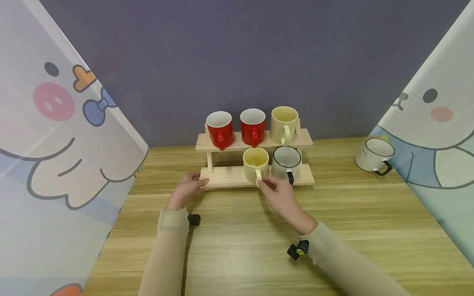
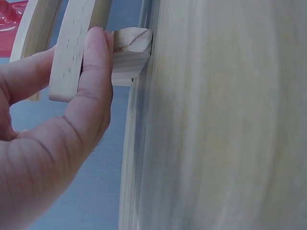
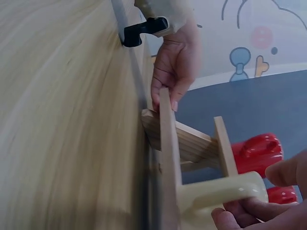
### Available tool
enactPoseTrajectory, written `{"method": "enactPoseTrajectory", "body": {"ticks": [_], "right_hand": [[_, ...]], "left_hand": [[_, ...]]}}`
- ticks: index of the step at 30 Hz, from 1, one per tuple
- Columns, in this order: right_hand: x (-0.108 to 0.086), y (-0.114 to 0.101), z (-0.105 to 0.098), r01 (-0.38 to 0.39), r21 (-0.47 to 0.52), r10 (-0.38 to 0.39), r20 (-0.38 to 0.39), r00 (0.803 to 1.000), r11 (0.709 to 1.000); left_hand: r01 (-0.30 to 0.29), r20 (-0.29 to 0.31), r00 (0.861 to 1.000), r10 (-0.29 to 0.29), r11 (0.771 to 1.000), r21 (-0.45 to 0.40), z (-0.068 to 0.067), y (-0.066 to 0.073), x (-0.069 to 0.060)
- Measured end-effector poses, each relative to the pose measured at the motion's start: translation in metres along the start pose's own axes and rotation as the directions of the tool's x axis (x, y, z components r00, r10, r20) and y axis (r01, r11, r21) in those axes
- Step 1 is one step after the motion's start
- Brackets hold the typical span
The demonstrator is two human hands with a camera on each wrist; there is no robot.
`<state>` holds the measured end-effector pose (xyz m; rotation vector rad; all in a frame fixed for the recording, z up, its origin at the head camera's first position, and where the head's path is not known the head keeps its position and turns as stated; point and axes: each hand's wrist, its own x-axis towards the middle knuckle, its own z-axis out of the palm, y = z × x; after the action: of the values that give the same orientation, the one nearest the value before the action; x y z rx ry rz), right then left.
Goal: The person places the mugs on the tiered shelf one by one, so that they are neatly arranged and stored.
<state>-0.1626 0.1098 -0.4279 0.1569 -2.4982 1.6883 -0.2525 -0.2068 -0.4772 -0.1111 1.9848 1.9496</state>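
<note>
A two-tier wooden rack (image 1: 226, 177) stands against the back wall. At the left end of its lower board, my left hand (image 1: 186, 190) pinches the wood between thumb and fingers, as the left wrist view shows up close. On that same board sits a small pale yellow mug (image 1: 254, 161), handle facing me. My right hand (image 1: 281, 199) holds this mug by its handle, thumb and fingertips about it. Just right of it is a white mug with a black rim (image 1: 283, 166), its black handle partly behind the right hand.
The upper board carries two red mugs (image 1: 218, 125) and a larger yellow mug (image 1: 278, 125). Farther right on the wooden table (image 1: 237, 246), another white mug with black rim (image 1: 370, 158) lies tilted near the side panel. A dark wall (image 1: 237, 61) rises behind.
</note>
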Motion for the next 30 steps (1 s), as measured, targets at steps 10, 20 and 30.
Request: {"method": "enactPoseTrajectory", "body": {"ticks": [10,20,30], "right_hand": [[-0.008,-0.011,-0.038,0.073,0.116,-0.073,0.0,0.997,0.991],[-0.009,-0.018,-0.084,0.147,0.192,-0.119,-0.152,0.981,0.97],[-0.005,-0.007,-0.132,0.114,0.144,-0.066,-0.303,0.951,0.983]], "left_hand": [[0.007,-0.017,1.0,-0.007,1.0,-0.022,0.002,0.002,-0.001],[0.008,-0.02,1.0,-0.009,1.0,-0.02,0.005,0.005,-0.003],[0.008,-0.019,1.0,-0.008,1.0,-0.003,0.003,0.004,-0.002]]}}
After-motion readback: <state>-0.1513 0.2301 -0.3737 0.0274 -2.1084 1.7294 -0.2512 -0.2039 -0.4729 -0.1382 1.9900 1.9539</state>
